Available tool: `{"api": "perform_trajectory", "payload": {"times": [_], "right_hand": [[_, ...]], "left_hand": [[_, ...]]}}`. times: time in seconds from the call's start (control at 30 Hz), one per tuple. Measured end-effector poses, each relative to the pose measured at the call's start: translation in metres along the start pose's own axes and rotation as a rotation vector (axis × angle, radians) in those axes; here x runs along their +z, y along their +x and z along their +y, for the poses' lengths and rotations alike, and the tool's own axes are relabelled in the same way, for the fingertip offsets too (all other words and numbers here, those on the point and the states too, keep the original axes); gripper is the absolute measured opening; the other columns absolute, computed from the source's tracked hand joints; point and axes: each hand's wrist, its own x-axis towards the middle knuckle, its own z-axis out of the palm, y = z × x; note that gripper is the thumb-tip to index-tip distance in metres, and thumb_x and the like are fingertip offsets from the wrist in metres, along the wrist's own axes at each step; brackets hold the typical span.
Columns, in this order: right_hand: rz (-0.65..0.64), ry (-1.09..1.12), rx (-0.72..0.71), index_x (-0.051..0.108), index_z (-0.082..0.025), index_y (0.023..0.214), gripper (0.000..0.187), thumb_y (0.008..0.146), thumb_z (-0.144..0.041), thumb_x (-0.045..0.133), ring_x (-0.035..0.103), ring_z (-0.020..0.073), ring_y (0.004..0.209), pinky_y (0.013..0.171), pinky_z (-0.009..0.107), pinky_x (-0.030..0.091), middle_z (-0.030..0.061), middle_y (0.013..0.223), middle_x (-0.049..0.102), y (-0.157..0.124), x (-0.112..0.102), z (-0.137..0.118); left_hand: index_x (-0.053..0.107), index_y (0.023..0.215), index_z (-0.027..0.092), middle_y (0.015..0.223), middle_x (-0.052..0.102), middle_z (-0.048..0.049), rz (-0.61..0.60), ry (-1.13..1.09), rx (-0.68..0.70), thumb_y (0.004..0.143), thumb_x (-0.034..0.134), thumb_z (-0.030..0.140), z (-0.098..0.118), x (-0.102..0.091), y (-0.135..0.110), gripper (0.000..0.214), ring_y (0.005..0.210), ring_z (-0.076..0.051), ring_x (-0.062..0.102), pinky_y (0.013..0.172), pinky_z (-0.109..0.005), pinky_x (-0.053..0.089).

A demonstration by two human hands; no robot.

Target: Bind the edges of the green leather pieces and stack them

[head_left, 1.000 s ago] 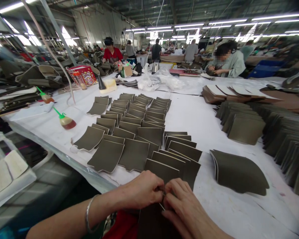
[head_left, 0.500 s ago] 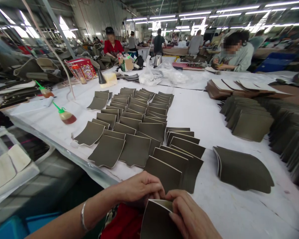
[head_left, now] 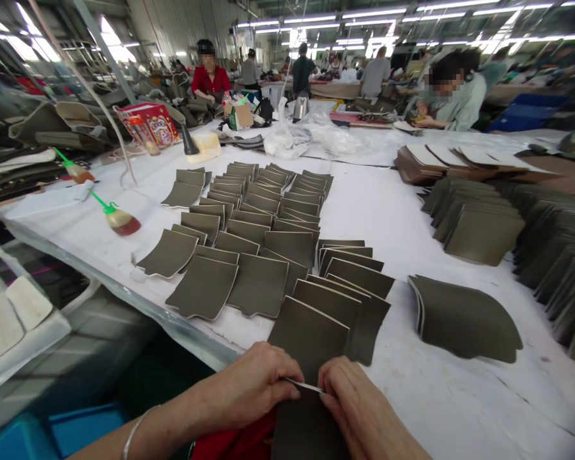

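My left hand point(head_left: 253, 390) and my right hand point(head_left: 359, 409) meet at the bottom edge, both pinching the top edge of a dark olive cut piece point(head_left: 304, 428) held upright in front of me. Its thin pale edge shows between my fingertips. Just beyond my hands, rows of overlapping olive pieces point(head_left: 263, 243) lie spread on the white table point(head_left: 378, 217). A small stack of the same olive pieces point(head_left: 464, 319) lies to the right of the rows.
Two glue bottles with green nozzles point(head_left: 112, 217) lie at the left. Larger stacks of olive and brown pieces point(head_left: 479, 217) fill the right side. A red printed box point(head_left: 148, 124) and plastic bags point(head_left: 292, 137) sit at the back. Other people work at far tables.
My hands have brought the piece's top edge together; half a second ago it was bowed open between them. The view has shifted slightly.
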Motion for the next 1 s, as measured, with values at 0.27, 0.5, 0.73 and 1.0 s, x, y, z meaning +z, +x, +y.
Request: {"api": "perform_trajectory", "payload": {"times": [0.27,0.5,0.73,1.0], "right_hand": [[-0.067,-0.003,0.057,0.046,-0.023,0.083,0.017,0.093,-0.010,0.043,0.056,0.0192,0.071,0.061,0.030,0.044,0.0014,0.080,0.057,0.002,-0.009,-0.003],[-0.042,0.007,0.045,0.048,-0.022,0.081,0.017,0.093,-0.010,0.045,0.054,0.0191,0.069,0.062,0.031,0.044,0.0021,0.081,0.058,-0.001,-0.006,-0.003],[-0.106,0.098,0.143,0.053,-0.022,0.091,0.019,0.083,-0.006,0.061,0.056,0.0189,0.081,0.073,0.032,0.044,0.0004,0.089,0.062,-0.008,-0.012,-0.002],[-0.229,0.076,0.076,0.062,-0.021,0.087,0.011,0.091,-0.013,0.057,0.056,0.0196,0.086,0.081,0.037,0.035,0.0001,0.089,0.067,-0.003,-0.007,0.000]], "left_hand": [[0.073,0.083,0.019,0.069,0.065,0.0040,0.002,-0.103,-0.076,0.077,0.061,0.012,-0.002,0.002,0.000,0.015,0.068,-0.011,0.059,0.062,-0.019,0.038],[0.071,0.087,0.020,0.084,0.070,0.0012,0.024,0.045,0.022,0.086,0.062,0.016,0.009,0.012,0.007,0.010,0.085,-0.014,0.061,0.077,-0.020,0.039],[0.065,0.078,0.019,0.076,0.064,0.0015,0.033,0.175,0.072,0.093,0.054,0.019,0.007,0.026,0.005,0.019,0.077,-0.014,0.058,0.068,-0.023,0.036],[0.067,0.082,0.019,0.076,0.063,0.0006,0.065,0.119,0.076,0.096,0.051,0.025,0.000,0.030,0.001,0.022,0.077,-0.014,0.058,0.069,-0.024,0.036]]}}
